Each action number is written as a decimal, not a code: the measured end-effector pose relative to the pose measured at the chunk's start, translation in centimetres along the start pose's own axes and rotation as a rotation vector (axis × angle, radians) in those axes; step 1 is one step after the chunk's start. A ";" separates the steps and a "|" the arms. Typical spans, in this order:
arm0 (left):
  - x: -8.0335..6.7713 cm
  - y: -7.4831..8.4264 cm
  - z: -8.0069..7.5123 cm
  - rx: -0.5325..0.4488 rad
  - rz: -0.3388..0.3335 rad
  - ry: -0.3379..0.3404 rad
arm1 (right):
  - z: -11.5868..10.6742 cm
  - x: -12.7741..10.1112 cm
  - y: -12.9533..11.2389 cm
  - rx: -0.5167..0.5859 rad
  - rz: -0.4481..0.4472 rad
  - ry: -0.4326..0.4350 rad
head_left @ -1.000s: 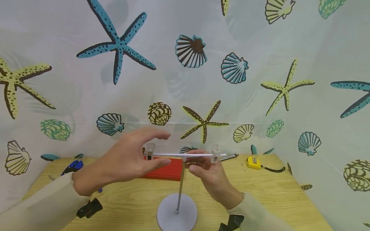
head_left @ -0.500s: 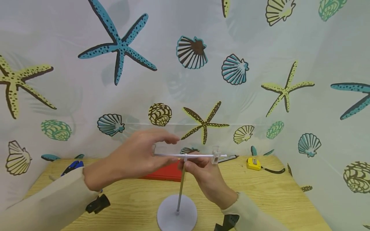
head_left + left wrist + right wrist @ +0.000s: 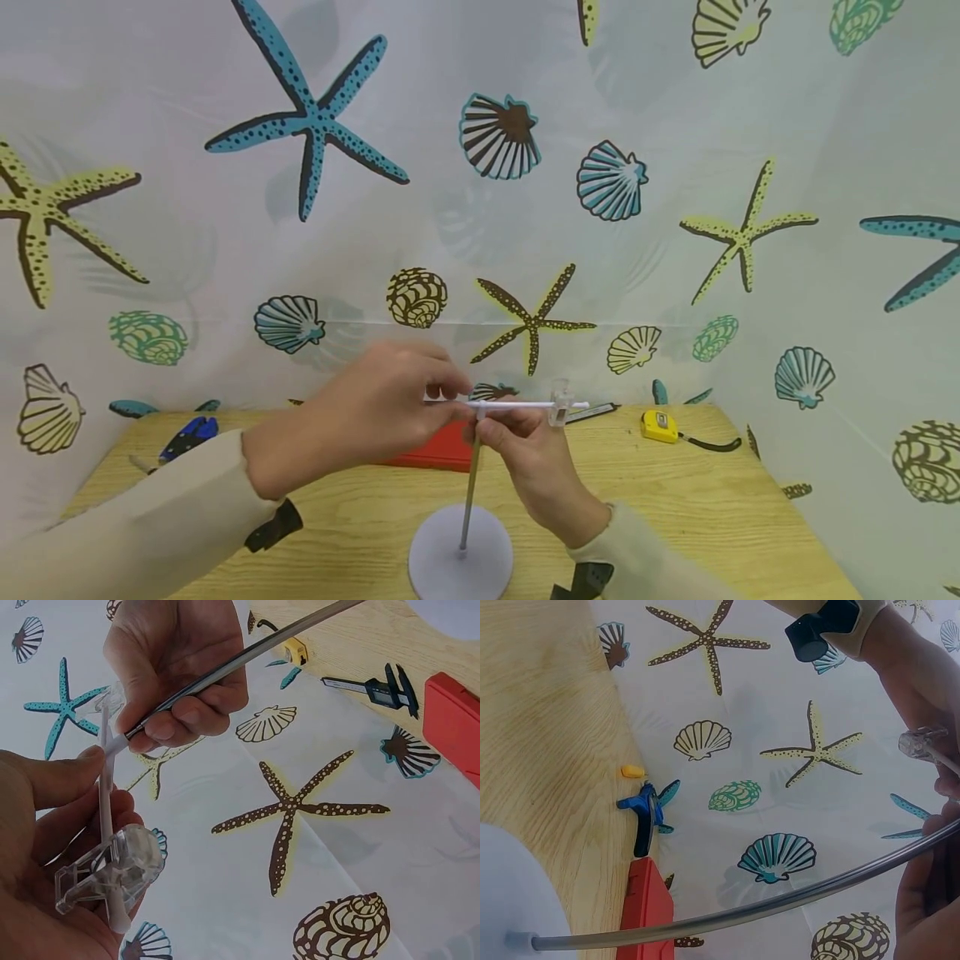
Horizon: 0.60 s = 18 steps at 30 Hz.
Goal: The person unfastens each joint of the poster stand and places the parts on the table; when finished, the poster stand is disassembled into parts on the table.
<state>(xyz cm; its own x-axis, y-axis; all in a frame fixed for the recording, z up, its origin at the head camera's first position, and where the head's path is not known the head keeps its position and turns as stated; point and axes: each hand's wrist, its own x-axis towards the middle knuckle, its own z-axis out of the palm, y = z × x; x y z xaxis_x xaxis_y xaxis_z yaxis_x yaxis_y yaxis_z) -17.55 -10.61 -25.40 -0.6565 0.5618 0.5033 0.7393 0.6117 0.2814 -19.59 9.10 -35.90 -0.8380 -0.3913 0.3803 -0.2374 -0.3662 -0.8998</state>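
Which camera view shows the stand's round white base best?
The head view: the round white base appears nearly whole, with the metal pole rising from its middle. The right wrist view shows only part of it, cut off at the left edge; the left wrist view catches just a piece at top right.

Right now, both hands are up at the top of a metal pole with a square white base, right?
Not quite: the white base is round, as the head view shows. The left hand and right hand are at the metal pole's top.
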 end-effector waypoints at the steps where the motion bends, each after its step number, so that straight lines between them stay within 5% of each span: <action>1: 0.0 0.1 0.0 0.007 -0.001 -0.008 | 0.0 0.0 0.0 -0.003 -0.002 0.005; 18: 0.4 0.1 0.7 0.127 0.141 0.002 | 0.0 0.0 0.2 -0.049 -0.012 0.029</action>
<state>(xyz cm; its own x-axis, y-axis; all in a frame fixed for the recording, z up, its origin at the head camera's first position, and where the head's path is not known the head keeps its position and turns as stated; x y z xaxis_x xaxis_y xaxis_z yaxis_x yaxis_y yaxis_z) -17.83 -9.95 -25.72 -0.5476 0.6458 0.5321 0.7989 0.5926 0.1030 -19.59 9.04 -36.06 -0.8487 -0.3626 0.3851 -0.2703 -0.3284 -0.9050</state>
